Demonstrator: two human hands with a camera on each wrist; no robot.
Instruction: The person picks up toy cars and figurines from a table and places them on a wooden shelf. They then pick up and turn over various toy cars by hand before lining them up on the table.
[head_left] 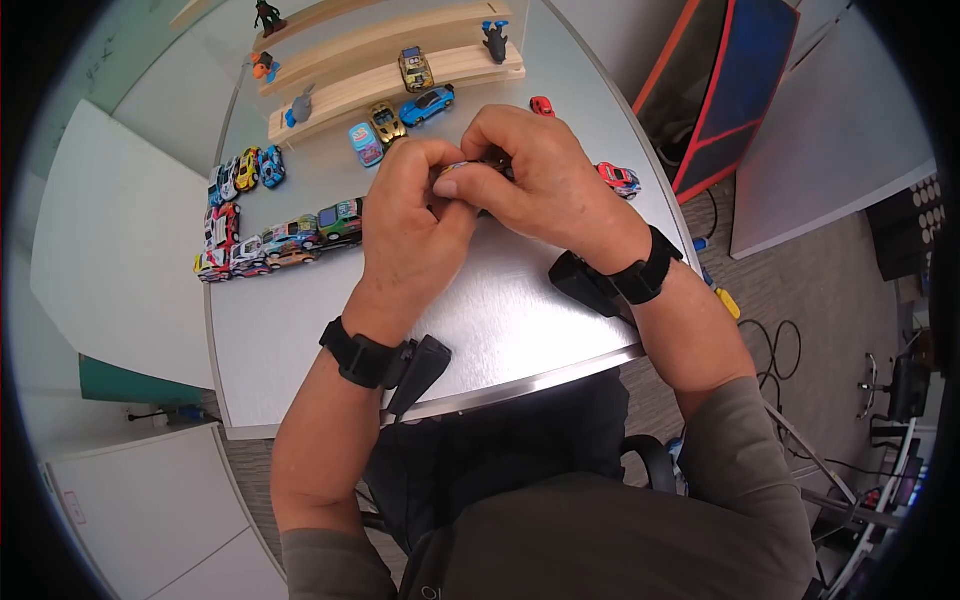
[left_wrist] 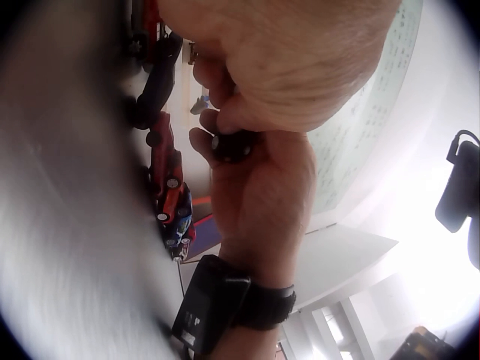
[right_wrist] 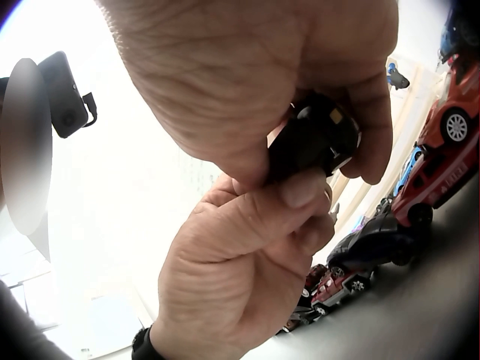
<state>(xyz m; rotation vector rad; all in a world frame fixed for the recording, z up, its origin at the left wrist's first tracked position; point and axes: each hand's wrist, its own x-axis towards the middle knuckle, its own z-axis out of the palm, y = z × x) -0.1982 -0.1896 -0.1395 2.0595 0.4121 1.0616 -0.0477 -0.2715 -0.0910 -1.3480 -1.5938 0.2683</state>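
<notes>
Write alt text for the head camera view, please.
A person's left hand and right hand hold a small, mostly hidden object above a silvery table. Toy cars stand on it, near a wooden rack bearing small figures.

- Above the table [head_left: 310, 340], the dark object [right_wrist: 311, 142] is mostly hidden by the left hand [head_left: 415, 225] and right hand [head_left: 540, 180].
- On the table, the green car [head_left: 338, 221] is partly covered.
- At the table's far end, the wooden rack [head_left: 345, 93] is cut off.
- Beyond the table, the board's [left_wrist: 360, 112] writing is too blurred to read.
</notes>
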